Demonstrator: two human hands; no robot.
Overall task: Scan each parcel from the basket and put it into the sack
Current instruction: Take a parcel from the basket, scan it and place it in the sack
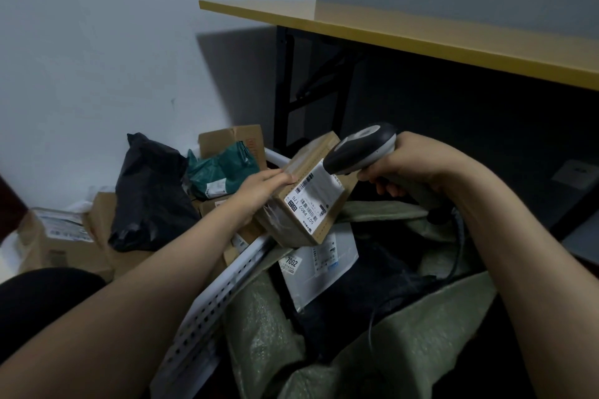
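Note:
My left hand [259, 189] grips a small cardboard parcel [304, 223] by its left edge, holding it above the sack with its white barcode label facing up. My right hand [398, 172] grips a grey and black handheld scanner [359, 149], whose head points down at the label from the upper right, almost touching it. The white perforated basket [227, 288] lies to the left, holding a black bag parcel [149, 194], a green bag parcel [223, 175] and several cardboard boxes. The green woven sack [405, 337] gapes open below, with a white mailer [319, 269] inside.
A yellow-topped table [421, 32] on black legs stands behind and to the right. A pale wall closes off the left side. The scanner's cable [460, 249] hangs down over the sack. My dark-clothed knee [42, 298] is at the lower left.

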